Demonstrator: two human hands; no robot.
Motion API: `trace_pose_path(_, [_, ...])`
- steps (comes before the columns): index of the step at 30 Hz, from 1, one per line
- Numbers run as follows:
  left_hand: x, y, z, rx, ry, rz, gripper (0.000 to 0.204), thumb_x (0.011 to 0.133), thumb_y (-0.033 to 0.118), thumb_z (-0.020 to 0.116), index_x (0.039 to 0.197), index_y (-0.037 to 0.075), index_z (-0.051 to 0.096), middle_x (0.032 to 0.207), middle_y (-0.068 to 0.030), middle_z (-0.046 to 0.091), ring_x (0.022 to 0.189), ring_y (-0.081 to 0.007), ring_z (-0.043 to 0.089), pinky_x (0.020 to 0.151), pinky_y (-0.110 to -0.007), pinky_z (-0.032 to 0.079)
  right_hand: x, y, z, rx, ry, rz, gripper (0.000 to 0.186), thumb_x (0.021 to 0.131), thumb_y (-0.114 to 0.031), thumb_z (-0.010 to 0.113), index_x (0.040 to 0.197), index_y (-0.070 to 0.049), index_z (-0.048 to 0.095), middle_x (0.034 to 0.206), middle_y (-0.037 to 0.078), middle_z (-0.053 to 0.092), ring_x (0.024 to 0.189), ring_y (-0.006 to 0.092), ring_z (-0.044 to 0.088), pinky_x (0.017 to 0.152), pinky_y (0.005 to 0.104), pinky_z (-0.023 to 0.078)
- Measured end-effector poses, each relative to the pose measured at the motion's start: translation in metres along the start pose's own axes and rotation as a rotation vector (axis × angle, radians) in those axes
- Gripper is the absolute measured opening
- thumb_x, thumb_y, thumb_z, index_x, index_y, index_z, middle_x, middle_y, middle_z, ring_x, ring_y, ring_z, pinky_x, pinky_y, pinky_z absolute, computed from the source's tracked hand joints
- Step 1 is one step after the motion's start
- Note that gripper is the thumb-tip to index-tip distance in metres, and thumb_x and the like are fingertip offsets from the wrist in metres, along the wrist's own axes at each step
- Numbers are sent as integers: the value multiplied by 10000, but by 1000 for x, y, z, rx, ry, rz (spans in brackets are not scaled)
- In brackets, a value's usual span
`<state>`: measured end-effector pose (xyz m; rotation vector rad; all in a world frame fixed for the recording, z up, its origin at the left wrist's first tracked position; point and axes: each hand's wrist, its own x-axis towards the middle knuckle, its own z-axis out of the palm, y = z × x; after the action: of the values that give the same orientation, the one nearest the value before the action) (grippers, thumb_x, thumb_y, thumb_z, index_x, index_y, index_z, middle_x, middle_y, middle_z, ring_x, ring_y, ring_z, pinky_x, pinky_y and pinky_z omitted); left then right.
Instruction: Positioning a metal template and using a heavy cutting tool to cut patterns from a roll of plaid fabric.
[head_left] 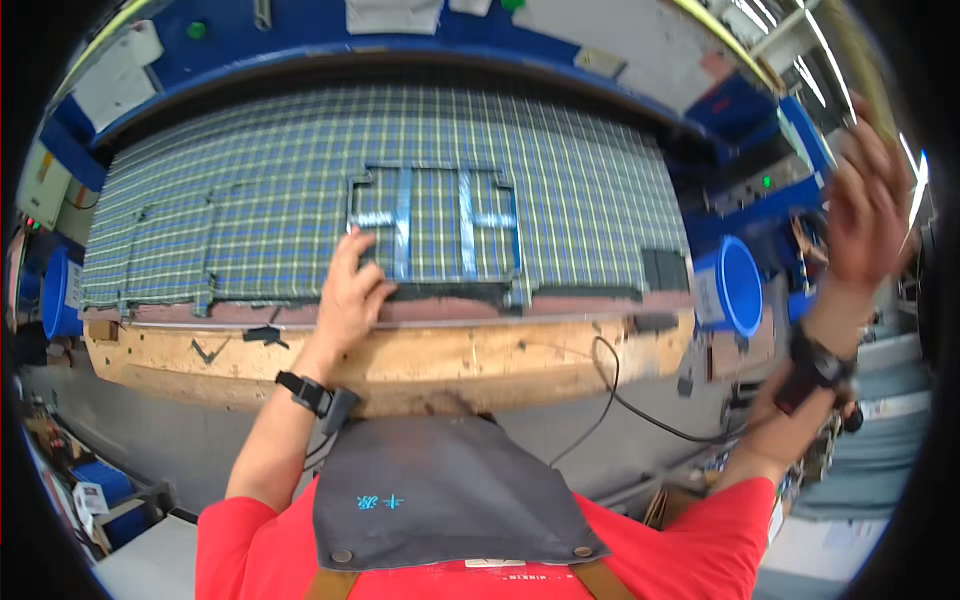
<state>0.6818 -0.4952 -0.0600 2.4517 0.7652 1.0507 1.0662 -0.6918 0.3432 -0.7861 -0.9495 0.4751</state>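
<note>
My left hand lies over the lower left corner of a rectangular metal cutting die. Its fingers are bent around the die's left side, one fingertip on the edge; the frame beneath the hand is hidden. Bright metal strips cross the inside of the die. Under it, plaid fabric in dark, blue and yellow lines covers the work surface. My right hand is raised far out to the right, well away from the fabric. Motion smears its fingers, close to a yellowish bar at the view's rim, and contact cannot be made out.
A wooden edge runs along the near side of the work surface. Blue buckets stand beyond both ends. A dark cable hangs in front at the right. Dark scraps lie along the near edge, and a blue machine body rises behind.
</note>
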Motion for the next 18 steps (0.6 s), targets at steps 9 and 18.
trace_pose_path(9, [8,-1,-3,58,-73,-20,200,816,11,803,822,9,604,1351,-196,615,1438,-467,448,1112,-558,447,-235,0,41,-858,390,384,429,978,-18,613,1382,-26,468,838,28,568,464,105,528,376,249,456])
trace_pose_path(18, [4,-8,-6,10,-147,57,221,825,20,793,910,14,589,1316,-201,621,1411,-470,465,1159,-608,388,-437,147,27,-1096,-58,1122,222,1022,-167,667,1158,-17,575,723,163,648,666,246,660,599,442,504])
